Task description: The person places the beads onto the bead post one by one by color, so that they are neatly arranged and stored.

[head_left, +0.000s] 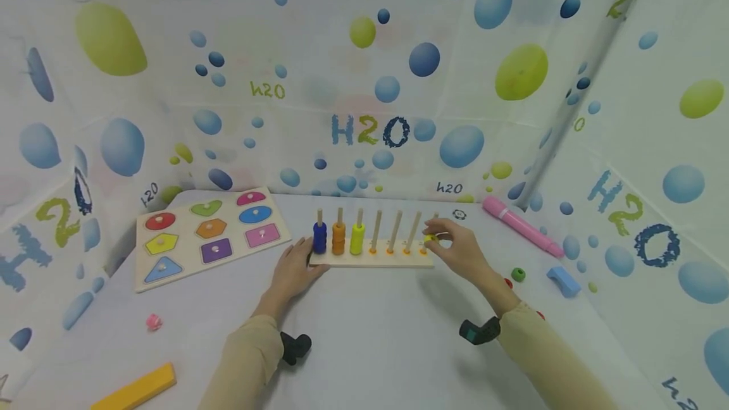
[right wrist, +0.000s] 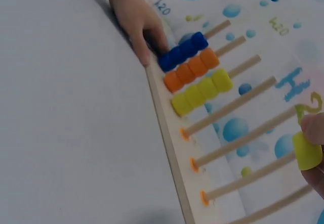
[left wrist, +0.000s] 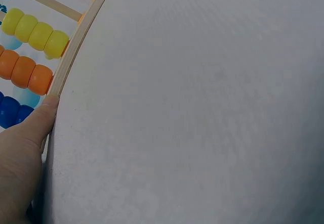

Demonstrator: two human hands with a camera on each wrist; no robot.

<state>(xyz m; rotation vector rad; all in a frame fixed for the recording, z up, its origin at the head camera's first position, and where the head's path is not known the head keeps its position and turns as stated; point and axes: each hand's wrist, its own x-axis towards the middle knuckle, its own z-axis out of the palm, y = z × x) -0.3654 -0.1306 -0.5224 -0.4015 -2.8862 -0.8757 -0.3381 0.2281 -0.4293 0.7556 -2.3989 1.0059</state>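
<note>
A wooden bead stacker (head_left: 373,260) with several upright pegs stands before me. Blue beads (head_left: 320,238), orange beads (head_left: 338,239) and yellow beads (head_left: 357,239) fill its three left pegs; the others are bare above orange rings at their feet. My left hand (head_left: 293,271) grips the left end of the base, its thumb (left wrist: 48,107) along the front edge. Between thumb and fingers, my right hand (head_left: 458,250) pinches a single yellow bead (right wrist: 307,151). That bead is at the stacker's right end, overlapping a bare peg's tip in the right wrist view.
Left of the stacker lies a shape puzzle board (head_left: 196,264). A pink bead (head_left: 154,322) and a yellow block (head_left: 137,388) lie nearer me. To the right are a pink marker (head_left: 521,225), a green bead (head_left: 518,274), red beads partly behind my arm, and a blue block (head_left: 564,281).
</note>
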